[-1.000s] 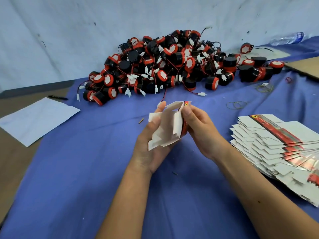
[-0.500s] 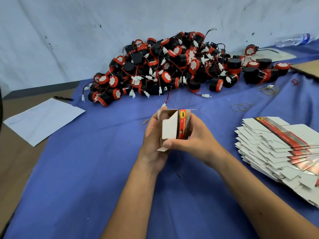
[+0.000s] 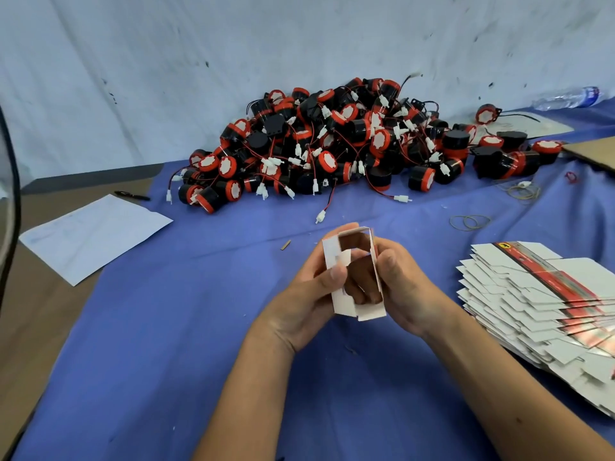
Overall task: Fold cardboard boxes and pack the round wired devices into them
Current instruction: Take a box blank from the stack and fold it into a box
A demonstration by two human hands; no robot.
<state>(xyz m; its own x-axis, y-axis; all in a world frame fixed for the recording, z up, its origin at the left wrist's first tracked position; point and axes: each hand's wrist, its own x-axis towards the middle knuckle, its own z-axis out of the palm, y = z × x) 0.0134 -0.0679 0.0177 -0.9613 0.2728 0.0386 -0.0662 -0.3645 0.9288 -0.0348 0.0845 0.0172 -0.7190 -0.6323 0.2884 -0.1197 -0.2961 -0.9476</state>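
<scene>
I hold a small white cardboard box [image 3: 342, 301] above the blue cloth, its open end turned toward me so I look through it. My left hand [image 3: 299, 294] grips its left wall, thumb pressed on the outside. My right hand [image 3: 406, 287] grips the right wall, fingers curled behind and inside the opening. A big pile of round black-and-red wired devices [image 3: 332, 148] lies at the back of the table. A fanned stack of flat box blanks [image 3: 539, 301] with a red stripe lies to my right.
A blue cloth [image 3: 166, 327] covers the table. A white paper sheet [image 3: 90, 234] and a black pen [image 3: 131, 195] lie at the left. Rubber bands [image 3: 471, 222] sit near the right. A plastic bottle [image 3: 565, 98] and brown cardboard [image 3: 595, 151] are at the far right.
The flat blank has been opened into a tube and turned so its open end faces me. Both hands have shifted slightly lower and to the right.
</scene>
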